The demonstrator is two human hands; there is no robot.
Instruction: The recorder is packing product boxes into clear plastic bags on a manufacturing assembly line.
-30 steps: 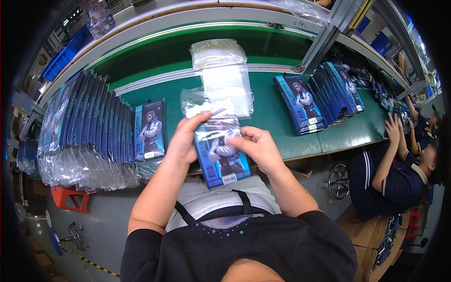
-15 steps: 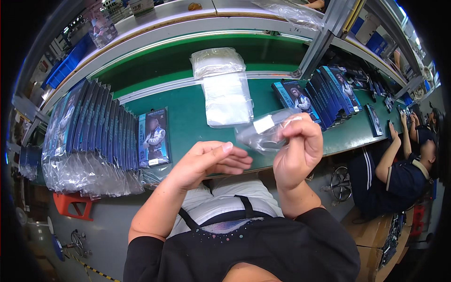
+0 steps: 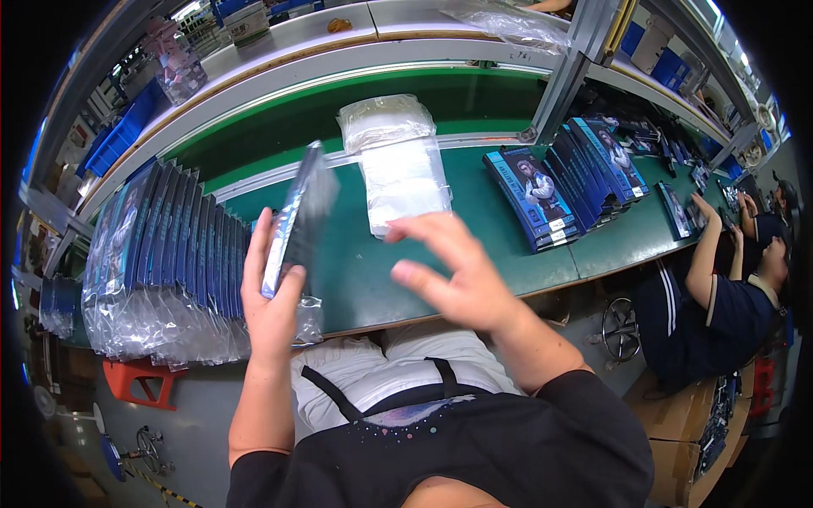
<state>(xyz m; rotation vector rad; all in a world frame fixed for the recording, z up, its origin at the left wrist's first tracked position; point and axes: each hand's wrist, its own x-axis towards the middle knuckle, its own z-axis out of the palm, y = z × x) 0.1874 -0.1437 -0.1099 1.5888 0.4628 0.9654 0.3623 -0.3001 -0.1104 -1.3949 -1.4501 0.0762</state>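
Head cam, from my end: box [image 3: 296,216] is nearly edge-on, its broad face blurred, above the counter's [image 3: 525,275] near edge, L of ctr. My L hand [image 3: 269,306] clamps its lower end, thumb vs. fingers. R hand's [image 3: 466,284] fingers spread apart; can't tell if they touch bag stack [image 3: 406,182].

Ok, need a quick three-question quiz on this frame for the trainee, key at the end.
1. Choose: the box in the left hand is seen
A) full front
B) mostly edge-on
C) full back

2. True or false: the right hand is open and empty.

3. What lies on the table between the left boxes and the right boxes?

Key
1. B
2. True
3. A pile of clear bags
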